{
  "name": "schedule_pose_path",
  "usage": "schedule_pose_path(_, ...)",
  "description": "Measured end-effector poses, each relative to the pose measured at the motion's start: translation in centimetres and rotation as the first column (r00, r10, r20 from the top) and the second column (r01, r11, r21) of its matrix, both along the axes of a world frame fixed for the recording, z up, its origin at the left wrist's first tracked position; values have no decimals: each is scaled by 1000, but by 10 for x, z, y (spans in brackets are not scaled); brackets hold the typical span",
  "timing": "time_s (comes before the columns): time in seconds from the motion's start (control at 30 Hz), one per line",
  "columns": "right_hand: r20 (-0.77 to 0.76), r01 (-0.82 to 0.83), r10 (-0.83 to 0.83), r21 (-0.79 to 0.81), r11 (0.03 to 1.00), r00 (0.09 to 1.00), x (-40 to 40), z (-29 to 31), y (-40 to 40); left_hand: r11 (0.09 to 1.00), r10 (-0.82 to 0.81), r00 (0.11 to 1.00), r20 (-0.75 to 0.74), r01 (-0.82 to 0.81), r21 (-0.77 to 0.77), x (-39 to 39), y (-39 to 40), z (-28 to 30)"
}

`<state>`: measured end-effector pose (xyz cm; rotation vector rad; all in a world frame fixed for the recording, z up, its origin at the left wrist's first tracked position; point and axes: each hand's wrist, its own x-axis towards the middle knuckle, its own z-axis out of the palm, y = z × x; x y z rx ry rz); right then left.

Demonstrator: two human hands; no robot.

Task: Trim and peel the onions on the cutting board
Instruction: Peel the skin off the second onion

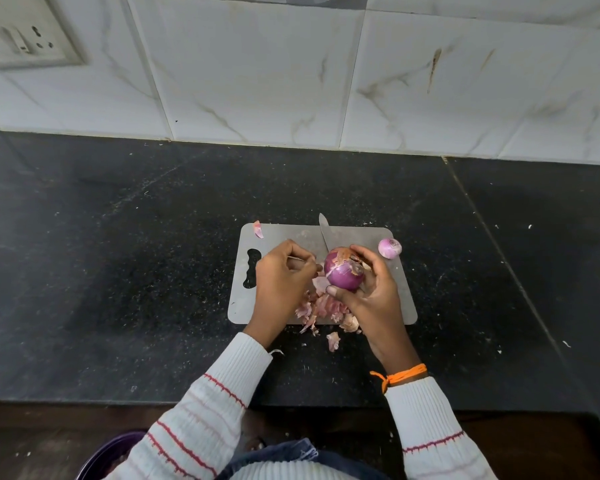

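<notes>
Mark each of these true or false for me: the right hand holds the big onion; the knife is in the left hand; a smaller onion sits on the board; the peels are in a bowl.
1. The right hand holds the big onion. True.
2. The knife is in the left hand. False: it lies on the cutting board, blade pointing away.
3. A smaller onion sits on the board. True, near its far right corner.
4. The peels are in a bowl. False: they lie on the board's near edge and the counter.

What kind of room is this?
Likely a home kitchen: dark stone counter under a tiled wall with a socket, and a cutting board where the right hand holds an onion.
</notes>
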<state>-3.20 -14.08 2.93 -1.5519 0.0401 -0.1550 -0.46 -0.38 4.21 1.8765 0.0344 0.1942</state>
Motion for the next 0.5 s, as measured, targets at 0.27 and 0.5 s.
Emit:
schedule_pose_path(0.27, 50, 9, -4, -96, 995, 999, 2, -4, -2, 987, -141, 968, 210, 119, 112, -5, -5, 6)
schedule_pose_path(0.5, 103, 57, -33, -248, 967, 994, 4, -6, -6, 990, -140, 977, 161, 133, 56, -2, -8, 8)
